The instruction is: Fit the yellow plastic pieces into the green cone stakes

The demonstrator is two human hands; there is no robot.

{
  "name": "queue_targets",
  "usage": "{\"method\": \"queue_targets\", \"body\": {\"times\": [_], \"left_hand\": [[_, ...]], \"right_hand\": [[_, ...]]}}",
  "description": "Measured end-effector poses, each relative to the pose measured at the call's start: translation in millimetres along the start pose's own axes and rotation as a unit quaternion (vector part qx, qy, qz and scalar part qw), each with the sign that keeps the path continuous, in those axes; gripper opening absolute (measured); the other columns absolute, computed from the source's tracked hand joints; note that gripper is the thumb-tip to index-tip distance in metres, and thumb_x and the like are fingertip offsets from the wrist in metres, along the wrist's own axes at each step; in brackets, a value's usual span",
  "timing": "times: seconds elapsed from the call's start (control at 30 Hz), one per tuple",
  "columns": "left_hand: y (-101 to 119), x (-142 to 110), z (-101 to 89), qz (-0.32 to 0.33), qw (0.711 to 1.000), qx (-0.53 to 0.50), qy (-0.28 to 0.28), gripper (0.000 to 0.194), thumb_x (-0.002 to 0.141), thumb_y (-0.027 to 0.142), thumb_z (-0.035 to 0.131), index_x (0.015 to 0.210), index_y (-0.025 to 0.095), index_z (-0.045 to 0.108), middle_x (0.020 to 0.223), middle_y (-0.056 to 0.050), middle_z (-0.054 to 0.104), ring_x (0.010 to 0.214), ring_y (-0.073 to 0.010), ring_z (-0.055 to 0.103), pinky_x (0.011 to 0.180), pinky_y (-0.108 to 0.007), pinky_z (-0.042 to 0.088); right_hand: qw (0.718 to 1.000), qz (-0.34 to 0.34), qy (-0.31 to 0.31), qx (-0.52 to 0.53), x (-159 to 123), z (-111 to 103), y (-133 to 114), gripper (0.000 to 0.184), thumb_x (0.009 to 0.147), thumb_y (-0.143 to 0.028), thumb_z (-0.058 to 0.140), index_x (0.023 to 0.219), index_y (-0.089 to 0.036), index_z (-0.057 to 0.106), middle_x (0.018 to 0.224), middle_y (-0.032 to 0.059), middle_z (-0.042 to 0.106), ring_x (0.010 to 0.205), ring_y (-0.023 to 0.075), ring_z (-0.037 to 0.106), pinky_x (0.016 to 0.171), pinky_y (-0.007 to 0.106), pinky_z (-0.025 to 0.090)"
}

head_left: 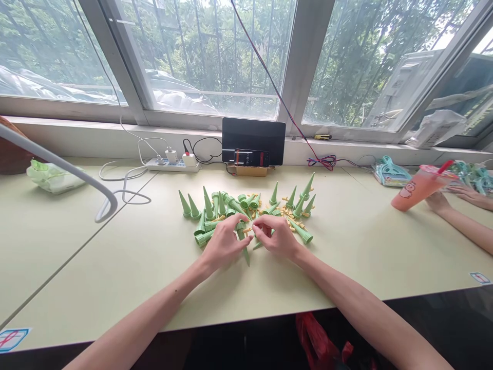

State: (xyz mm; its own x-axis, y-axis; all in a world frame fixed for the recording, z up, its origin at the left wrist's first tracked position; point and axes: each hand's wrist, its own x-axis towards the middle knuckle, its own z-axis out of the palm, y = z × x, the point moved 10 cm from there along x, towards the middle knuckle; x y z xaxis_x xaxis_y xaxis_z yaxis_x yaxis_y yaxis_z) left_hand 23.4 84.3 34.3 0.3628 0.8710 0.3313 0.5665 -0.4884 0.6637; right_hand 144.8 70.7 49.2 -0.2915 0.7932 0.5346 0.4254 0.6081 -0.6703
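Observation:
My left hand (223, 242) is closed around a green cone-shaped plastic spike (244, 247) that points down toward me. My right hand (275, 236) pinches a small yellow piece (248, 230) against the wide top of that spike. Both hands rest near the middle of the pale table (115, 257). Behind them lies a heap of green spikes (215, 208), some upright and some on their sides. Several small yellow pieces (287, 211) are scattered among them at the right.
A power strip (173, 163) with cables, a black tablet (253, 139) and a phone (246, 157) stand along the window sill. Another person's hands (460, 195) hold a pink drink cup (419, 187) at the right. A bag (52, 176) lies far left. A white lamp arm (57, 164) curves across.

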Motion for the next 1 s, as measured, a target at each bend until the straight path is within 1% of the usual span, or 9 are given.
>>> {"method": "queue_targets", "body": {"times": [0.1, 0.27, 0.53, 0.87, 1.0], "left_hand": [[1, 0, 0.5, 0.004, 1.0, -0.002, -0.003, 0.024, 0.08, 0.031, 0.064, 0.101, 0.021, 0.058, 0.091, 0.001, 0.065, 0.048, -0.0081, 0.047, 0.057, -0.025, 0.043], [4, 0, -1.3, 0.01, 1.0, 0.011, 0.003, 0.021, 0.082, 0.033, 0.066, 0.099, 0.021, 0.061, 0.092, 0.001, 0.063, 0.05, -0.008, 0.047, 0.059, -0.027, 0.044], [7, 0, -1.8, 0.025, 0.999, 0.022, 0.008, 0.018, 0.086, 0.034, 0.064, 0.098, 0.021, 0.063, 0.09, -0.001, 0.06, 0.053, -0.0095, 0.05, 0.061, -0.028, 0.045], [12, 0, -0.5, 0.032, 0.999, 0.011, 0.0, 0.016, 0.086, 0.03, 0.062, 0.099, 0.021, 0.064, 0.09, 0.0, 0.058, 0.056, -0.0092, 0.055, 0.06, -0.026, 0.048], [12, 0, 0.4, 0.034, 0.999, 0.011, -0.004, 0.016, 0.087, 0.028, 0.061, 0.101, 0.021, 0.063, 0.094, 0.0, 0.058, 0.054, -0.0082, 0.056, 0.06, -0.026, 0.049]], "right_hand": [[1.0, 0.008, -0.006, 0.001, 0, 1, 1, 0.013, 0.09, -0.024, 0.054, 0.086, -0.018, 0.065, 0.068, 0.0002, 0.061, 0.051, 0.0097, 0.046, 0.052, 0.024, 0.04], [1.0, 0.009, -0.011, 0.012, 0, 1, 0, 0.011, 0.09, -0.024, 0.055, 0.09, -0.018, 0.065, 0.078, 0.0021, 0.066, 0.052, 0.009, 0.046, 0.051, 0.023, 0.04], [1.0, 0.005, -0.007, 0.005, 0, 1, 2, 0.011, 0.09, -0.025, 0.057, 0.092, -0.019, 0.065, 0.08, 0.0019, 0.066, 0.053, 0.009, 0.047, 0.052, 0.023, 0.042], [1.0, -0.007, -0.011, 0.013, 0, 2, 2, 0.009, 0.09, -0.025, 0.059, 0.092, -0.019, 0.065, 0.082, 0.0019, 0.066, 0.053, 0.0087, 0.048, 0.054, 0.023, 0.043], [1.0, -0.001, -0.013, 0.014, 1, 2, 2, 0.01, 0.091, -0.027, 0.059, 0.092, -0.02, 0.066, 0.082, 0.0023, 0.066, 0.053, 0.0089, 0.047, 0.054, 0.023, 0.042]]}}
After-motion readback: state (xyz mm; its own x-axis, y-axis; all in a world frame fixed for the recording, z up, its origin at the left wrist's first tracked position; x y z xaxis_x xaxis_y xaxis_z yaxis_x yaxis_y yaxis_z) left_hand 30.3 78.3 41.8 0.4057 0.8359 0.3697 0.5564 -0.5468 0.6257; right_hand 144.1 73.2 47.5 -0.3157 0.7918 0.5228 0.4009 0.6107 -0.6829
